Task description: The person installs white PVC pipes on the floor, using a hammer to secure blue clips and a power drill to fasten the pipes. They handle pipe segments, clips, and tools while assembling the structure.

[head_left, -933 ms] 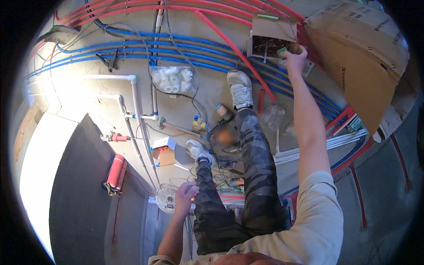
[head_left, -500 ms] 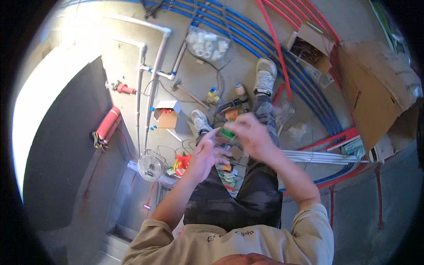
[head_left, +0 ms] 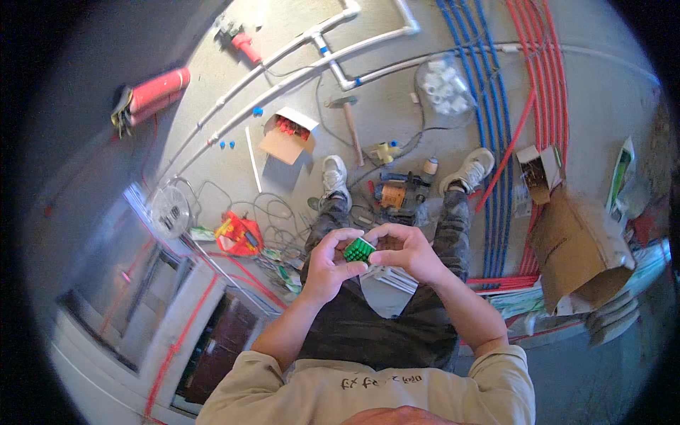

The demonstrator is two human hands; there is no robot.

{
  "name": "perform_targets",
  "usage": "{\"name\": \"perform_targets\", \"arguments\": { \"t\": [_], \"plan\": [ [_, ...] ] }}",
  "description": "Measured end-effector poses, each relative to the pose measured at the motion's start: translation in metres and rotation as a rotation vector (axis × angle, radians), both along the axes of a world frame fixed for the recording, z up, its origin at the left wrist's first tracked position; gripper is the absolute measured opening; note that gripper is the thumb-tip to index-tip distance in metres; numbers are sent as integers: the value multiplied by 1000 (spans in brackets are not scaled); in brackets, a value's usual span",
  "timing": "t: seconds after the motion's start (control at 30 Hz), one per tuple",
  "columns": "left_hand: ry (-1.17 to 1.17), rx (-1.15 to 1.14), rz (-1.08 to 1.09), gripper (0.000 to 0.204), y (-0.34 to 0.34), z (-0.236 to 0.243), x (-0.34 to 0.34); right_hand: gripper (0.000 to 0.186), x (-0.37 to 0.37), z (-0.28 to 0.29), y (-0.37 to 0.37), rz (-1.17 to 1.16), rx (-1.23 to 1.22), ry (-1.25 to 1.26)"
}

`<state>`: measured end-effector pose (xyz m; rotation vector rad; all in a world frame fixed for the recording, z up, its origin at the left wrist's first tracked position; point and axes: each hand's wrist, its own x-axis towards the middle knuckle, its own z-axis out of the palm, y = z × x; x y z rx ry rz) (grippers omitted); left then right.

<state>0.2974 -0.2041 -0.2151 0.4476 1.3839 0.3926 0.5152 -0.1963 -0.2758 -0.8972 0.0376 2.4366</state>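
Free room between hammer [head_left: 353, 133], fittings bag [head_left: 445, 86]; cables [head_left: 278, 197] obstruct near left shoe [head_left: 334, 176].

Got this little green pack [head_left: 359, 250] pinched between my left fingers [head_left: 351, 269] and right fingers [head_left: 387, 258], held up right in front of me. It's bright green, looks like a bunch of small bits lined up in tight rows, with a pale edge along the upper right. Sitting kinda tilted. Too small to make out what the bits are, tbh.
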Motion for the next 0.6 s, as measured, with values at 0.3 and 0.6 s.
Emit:
{"name": "perform_targets", "arguments": {
  "t": [0.3,0.6],
  "plan": [
    [29,178,125,69,-34,30,-219,22,-219,32,28,444,243,-102],
    [-200,196,273,56,-18,73,-340,16,-340,109,71,441,521,-248]
  ]
}}
